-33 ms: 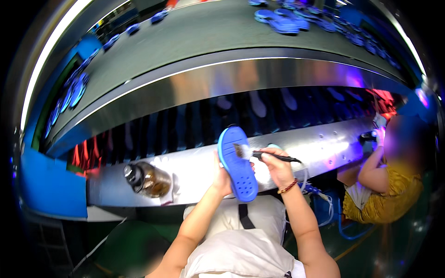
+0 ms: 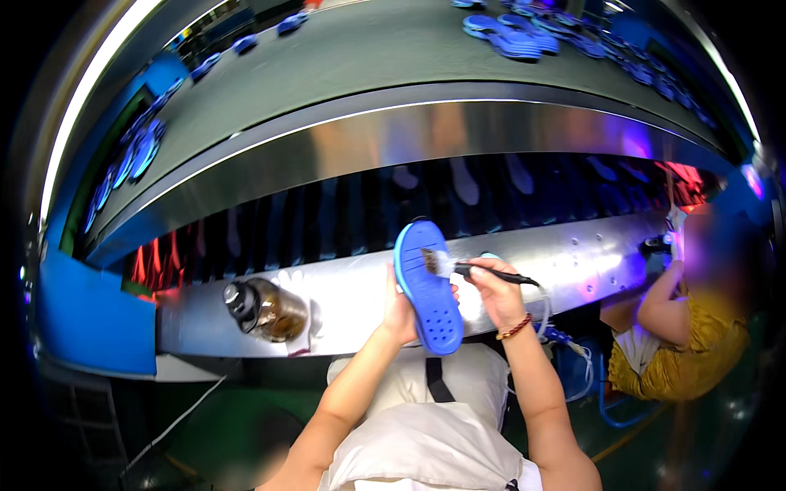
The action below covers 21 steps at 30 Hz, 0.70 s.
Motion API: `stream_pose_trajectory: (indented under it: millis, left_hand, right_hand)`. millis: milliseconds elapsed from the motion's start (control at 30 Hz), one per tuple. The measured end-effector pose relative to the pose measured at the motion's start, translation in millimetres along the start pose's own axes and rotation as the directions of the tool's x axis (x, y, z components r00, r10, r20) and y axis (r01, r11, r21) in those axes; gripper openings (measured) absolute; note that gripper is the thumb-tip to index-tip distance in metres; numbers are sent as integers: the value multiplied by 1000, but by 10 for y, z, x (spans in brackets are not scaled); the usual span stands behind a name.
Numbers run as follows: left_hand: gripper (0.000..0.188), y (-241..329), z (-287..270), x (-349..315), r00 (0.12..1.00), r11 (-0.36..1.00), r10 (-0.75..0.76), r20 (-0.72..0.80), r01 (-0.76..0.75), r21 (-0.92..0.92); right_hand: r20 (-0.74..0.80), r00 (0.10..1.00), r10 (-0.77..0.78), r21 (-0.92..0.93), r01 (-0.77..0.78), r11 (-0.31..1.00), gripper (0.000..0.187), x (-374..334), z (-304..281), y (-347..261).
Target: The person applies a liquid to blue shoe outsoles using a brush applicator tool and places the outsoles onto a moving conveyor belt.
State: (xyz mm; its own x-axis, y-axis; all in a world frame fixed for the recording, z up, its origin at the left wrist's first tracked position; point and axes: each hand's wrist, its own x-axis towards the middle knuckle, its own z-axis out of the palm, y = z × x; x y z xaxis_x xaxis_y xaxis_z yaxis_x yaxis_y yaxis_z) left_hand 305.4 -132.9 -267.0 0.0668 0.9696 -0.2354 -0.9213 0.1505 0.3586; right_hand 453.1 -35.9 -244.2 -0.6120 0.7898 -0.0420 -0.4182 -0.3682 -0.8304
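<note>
"Where is the blue sole?"

"In the left hand, which grips it by the edge above the near side of the metal tabletop, its holed end toward the person."

"And the right hand?"

"Its fingers are closed around the black handle of a corded brush. The bristles overlap the sole's upper part; I can't tell whether they touch."

"Anything beside them?"

"A dark-capped bottle on the tabletop, off to the left."
</note>
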Motion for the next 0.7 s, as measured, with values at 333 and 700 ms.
stream_pose_trajectory:
  millis: [333, 700]
  left_hand:
    - [75, -183, 68, 35, 958, 981, 191, -212, -180, 68]
    - [83, 243, -25, -269, 980, 970, 192, -46, -182, 161]
  right_hand:
    - [0, 996, -89, -490, 77, 868, 14, 116, 501, -74]
    - [463, 867, 187, -710, 235, 664, 16, -367, 343, -287]
